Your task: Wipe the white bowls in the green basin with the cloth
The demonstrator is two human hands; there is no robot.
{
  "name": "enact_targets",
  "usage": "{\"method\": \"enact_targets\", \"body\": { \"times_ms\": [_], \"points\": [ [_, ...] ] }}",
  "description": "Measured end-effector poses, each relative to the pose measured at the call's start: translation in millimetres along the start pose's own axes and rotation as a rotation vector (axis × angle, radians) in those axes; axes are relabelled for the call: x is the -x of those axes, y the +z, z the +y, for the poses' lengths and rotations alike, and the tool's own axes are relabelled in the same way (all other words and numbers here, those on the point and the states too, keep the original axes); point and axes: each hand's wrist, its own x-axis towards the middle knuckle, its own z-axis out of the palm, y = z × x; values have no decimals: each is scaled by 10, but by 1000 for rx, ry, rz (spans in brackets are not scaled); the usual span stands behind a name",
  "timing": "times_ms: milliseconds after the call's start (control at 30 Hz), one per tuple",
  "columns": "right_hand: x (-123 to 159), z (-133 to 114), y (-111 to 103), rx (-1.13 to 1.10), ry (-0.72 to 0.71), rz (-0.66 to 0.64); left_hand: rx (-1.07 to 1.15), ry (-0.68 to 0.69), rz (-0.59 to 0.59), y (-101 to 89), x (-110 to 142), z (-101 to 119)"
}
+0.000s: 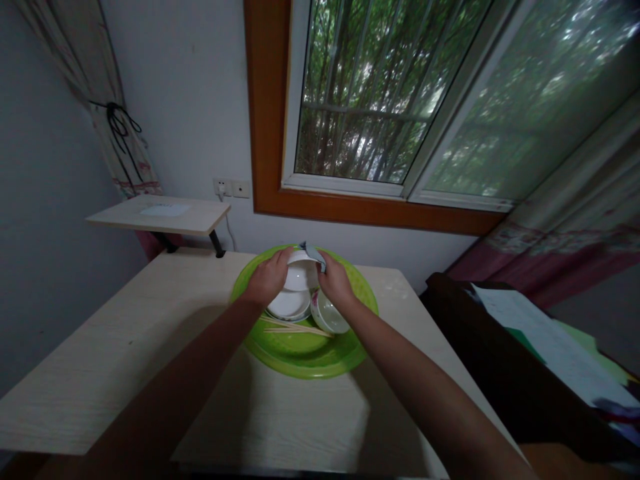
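Observation:
A wide green basin (305,360) sits on the pale wooden table (150,373). My left hand (269,280) grips a white bowl (300,273) tilted on its side over the basin. My right hand (334,281) presses a grey cloth (314,253) against that bowl's rim, fingers closed round the cloth. Below the held bowl lies a white plate or shallow bowl (289,303), and a second bowl (330,315) with a patterned outside leans to its right. Chopsticks (295,327) lie across the basin's bottom.
A small shelf-like table (160,215) stands at the back left under a wall socket (231,188). A dark chair or furniture with papers (545,340) is at the right. A window and curtains fill the wall behind.

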Motion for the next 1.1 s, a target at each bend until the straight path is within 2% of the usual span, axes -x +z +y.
{"method": "enact_targets", "body": {
  "times_ms": [167,300,400,567,867,1000,1100],
  "points": [
    [-34,136,81,-120,143,46,169,-78,44,37,-41,-40],
    [-52,203,142,-226,222,64,204,-166,-67,42,-53,-49],
    [-51,218,158,-234,233,22,226,-147,-92,51,-53,-61],
    [-24,147,92,-105,144,-13,218,-121,-42,48,-45,-57],
    [1,-68,-71,124,-112,-106,11,-55,-132,-51,-5,59],
    [28,-147,-93,176,-114,-120,-31,-18,-115,-90,16,89],
    [26,-131,-65,116,-75,-98,6,12,-88,-71,17,74]
  ]
}}
